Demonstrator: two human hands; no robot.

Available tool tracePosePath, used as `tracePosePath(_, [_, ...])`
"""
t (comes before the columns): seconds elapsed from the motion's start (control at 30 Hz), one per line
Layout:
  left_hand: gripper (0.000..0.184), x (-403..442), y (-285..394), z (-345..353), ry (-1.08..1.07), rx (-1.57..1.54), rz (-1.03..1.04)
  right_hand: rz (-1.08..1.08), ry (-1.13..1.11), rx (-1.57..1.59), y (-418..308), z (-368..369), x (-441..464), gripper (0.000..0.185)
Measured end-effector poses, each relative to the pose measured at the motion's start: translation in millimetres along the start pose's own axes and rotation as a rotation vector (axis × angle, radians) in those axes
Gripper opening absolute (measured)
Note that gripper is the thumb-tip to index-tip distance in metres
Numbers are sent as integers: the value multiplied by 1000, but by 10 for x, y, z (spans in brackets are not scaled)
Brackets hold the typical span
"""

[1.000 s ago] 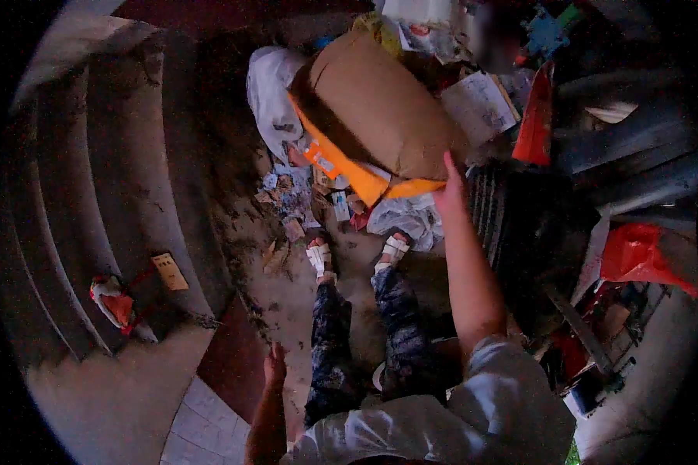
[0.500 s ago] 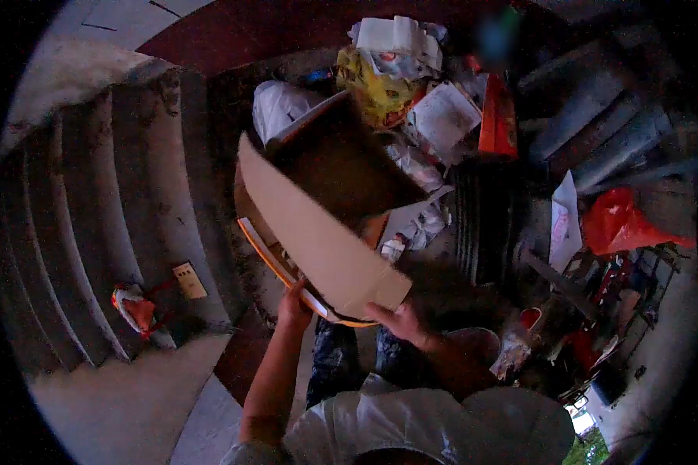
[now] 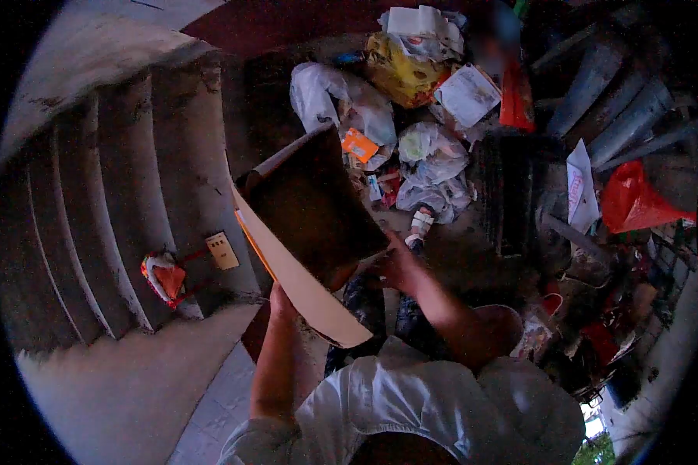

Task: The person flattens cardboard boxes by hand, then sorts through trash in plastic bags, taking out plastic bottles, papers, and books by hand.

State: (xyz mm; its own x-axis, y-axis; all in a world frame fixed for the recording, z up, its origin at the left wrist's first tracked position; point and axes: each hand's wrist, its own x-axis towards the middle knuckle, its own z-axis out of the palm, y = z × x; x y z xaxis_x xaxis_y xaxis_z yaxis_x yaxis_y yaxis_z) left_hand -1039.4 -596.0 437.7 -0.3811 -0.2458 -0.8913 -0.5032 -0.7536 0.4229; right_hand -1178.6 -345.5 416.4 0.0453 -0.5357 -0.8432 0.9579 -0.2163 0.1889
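A cardboard box (image 3: pixel 314 205) is held in front of my body, its dark hollow side facing up. One long pale flap (image 3: pixel 302 279) slants along its left side, with an orange and white edge beyond it. My left hand (image 3: pixel 282 301) grips that left edge from below, its fingers partly hidden behind the board. At the near right corner, my right hand (image 3: pixel 399 265) holds the box's rim, and some of its fingers are in shadow.
Concrete steps (image 3: pixel 124 209) rise on the left, with a red and white bundle (image 3: pixel 164 279) and a beige panel (image 3: pixel 222 251) on them. Ahead lie plastic bags (image 3: pixel 434 159), a yellow bag (image 3: pixel 399 70) and an orange packet (image 3: pixel 359 145). A red bag (image 3: pixel 636 198) is at right.
My right hand has moved from the near end of the pale flap up to the box's right corner. The box has turned and shifted nearer, uncovering bags and the orange packet behind it.
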Motion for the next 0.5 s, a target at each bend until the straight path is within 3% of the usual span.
tracePosePath(0.13, [29,-147,485,84,104,213,205,-267,-69,17,165,271,41,32])
tracePosePath(0.23, [25,-139,743,-173,197,357,361,-584,309,217,17,284,-321,18])
tracePosePath(0.3, [25,-17,847,-532,259,522,504,-756,171,221,-207,-62,-474,15])
tracePosePath(0.37, [24,22,904,-560,289,729,680,-831,238,210,-249,27,-849,12])
tracePosePath(0.43, [36,215,1074,-632,260,993,453,-934,287,159,-144,391,-1300,11])
tracePosePath(0.5, [50,284,1131,-509,235,1172,410,-1067,249,124,-93,552,-1583,12])
